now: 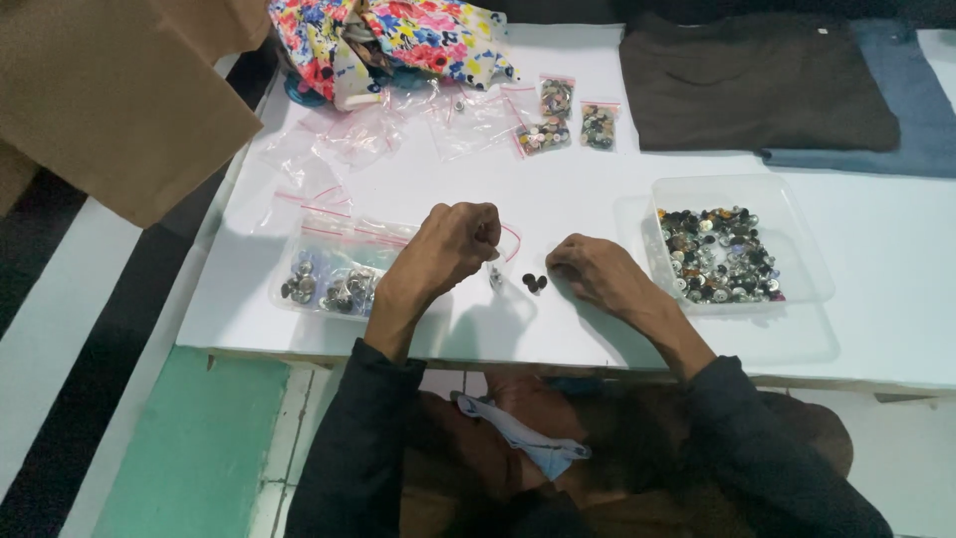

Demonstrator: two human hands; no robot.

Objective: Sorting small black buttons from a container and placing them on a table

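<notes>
My left hand pinches the rim of a small clear zip bag with a pink seal strip, held just above the white table. A few buttons show inside the bag's bottom. My right hand rests on the table with fingers curled, its fingertips touching a little cluster of dark buttons that lies between both hands.
A clear tray of mixed buttons stands to the right. Left, a shallow clear tray holds bagged metal buttons. Empty zip bags and filled button bags lie farther back. Floral cloth, a dark folded garment and blue cloth line the far edge.
</notes>
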